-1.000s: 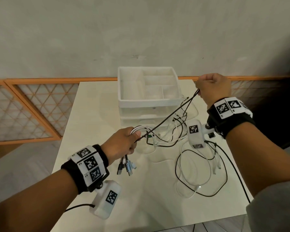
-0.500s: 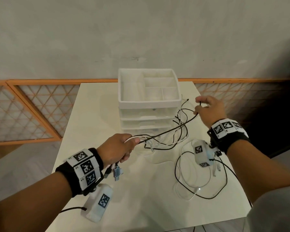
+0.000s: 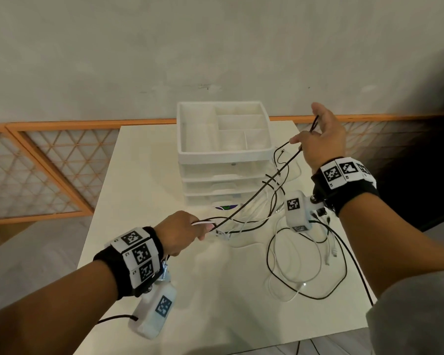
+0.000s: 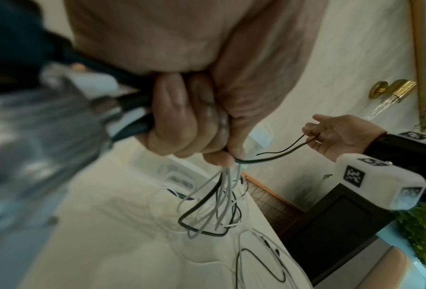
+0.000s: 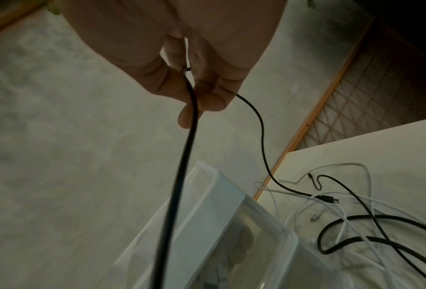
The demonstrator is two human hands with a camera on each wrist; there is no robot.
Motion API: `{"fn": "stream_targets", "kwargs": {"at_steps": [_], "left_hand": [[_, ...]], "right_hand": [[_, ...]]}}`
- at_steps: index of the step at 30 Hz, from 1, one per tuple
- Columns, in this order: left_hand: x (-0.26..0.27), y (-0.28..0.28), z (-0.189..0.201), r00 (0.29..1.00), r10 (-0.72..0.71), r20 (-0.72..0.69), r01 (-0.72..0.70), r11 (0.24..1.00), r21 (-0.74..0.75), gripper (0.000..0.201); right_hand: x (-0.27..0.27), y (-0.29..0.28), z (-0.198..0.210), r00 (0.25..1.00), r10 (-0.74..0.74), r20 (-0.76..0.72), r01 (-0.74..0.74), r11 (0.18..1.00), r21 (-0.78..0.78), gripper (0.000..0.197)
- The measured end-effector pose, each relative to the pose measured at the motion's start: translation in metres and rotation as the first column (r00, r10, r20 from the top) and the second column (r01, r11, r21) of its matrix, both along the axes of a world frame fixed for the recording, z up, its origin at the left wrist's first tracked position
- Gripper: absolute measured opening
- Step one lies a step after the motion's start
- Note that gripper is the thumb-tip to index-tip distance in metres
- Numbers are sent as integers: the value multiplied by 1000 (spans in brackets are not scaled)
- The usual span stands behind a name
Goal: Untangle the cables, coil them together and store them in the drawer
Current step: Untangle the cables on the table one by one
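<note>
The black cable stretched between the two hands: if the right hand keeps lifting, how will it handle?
Probably floppy: the black cable sags between left hand and right hand. Likely light, since only fingertips pinch it. It may snag: it crosses the white cables tangled on the table.

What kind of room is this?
Probably a plain indoor work corner: a white table against a bare grey wall, holding a plastic drawer unit and loose cables.
</note>
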State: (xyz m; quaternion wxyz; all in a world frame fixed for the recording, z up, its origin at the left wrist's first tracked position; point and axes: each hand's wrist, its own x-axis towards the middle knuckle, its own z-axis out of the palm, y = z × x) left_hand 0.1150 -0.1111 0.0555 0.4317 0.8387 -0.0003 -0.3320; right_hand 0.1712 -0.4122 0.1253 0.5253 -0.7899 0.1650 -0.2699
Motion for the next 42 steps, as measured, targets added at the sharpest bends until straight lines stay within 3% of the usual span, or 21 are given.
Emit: {"fn": "stream_targets", "kwargs": {"at_steps": [3,5,7,9,11,13,16,20,23,26,29,32,34,35,37,39,40,42], "left_hand": [[-1,8,-7,995,78,-66,-78,997,-4,38],[0,14,-11,993,112,-48,-110,993,42,39],[0,19,-13,992,128,-17,-127,990,62,40],[0,23,-14,991,129,-20,-128,990,65,40],[1,24,-14,993,119,-22,-117,990,84,41],[4,23,-15,993,119,-3,-118,986,117,41],[11,15,-14,989,146,12,-147,985,93,40],[15,1,-3,991,129,30,-131,990,49,38],[13,-5,8,997,77,13,-77,997,20,48],[14,-10,15,986,166,-29,-167,984,-67,59],[16,-13,16,973,231,3,-226,957,-182,45],[15,-14,16,967,243,73,-221,947,-234,40],[15,-16,18,960,229,161,-193,958,-213,40],[15,-18,19,954,207,215,-166,967,-193,40],[14,-24,27,937,153,315,-101,979,-176,40],[13,-32,36,903,111,415,-36,982,-186,40],[11,-36,42,885,98,455,-5,980,-200,40],[8,-40,54,862,78,502,60,966,-252,41]], "right_hand": [[3,-4,1,993,44,-110,-48,998,-38,46],[3,-5,-4,945,104,-309,-139,986,-92,25],[3,-8,-15,890,85,-448,-145,984,-101,21],[2,-13,-21,923,-1,-385,-42,994,-104,26],[1,-17,-19,972,-96,-214,86,995,-58,33],[-1,-18,-14,981,-131,-141,128,991,-32,38],[-1,-15,-22,960,-39,-278,3,992,-129,53],[5,-17,-34,971,5,-240,-21,998,-62,66],[9,-27,-36,966,23,-258,-55,991,-119,72],[13,-40,-41,962,-2,-272,-38,989,-142,82],[15,-47,-47,942,-8,-335,-33,993,-117,93],[10,-43,-61,802,-8,-597,-217,928,-304,97],[-1,-28,-62,761,-37,-647,-286,877,-386,86],[-9,-15,-57,764,22,-645,-312,887,-340,80],[-30,20,-44,753,289,-591,-465,869,-168,80],[-51,59,-37,640,524,-562,-666,743,-66,84],[-56,73,-40,597,565,-570,-720,690,-70,78],[-55,88,-46,590,528,-611,-719,688,-101,41]]}}
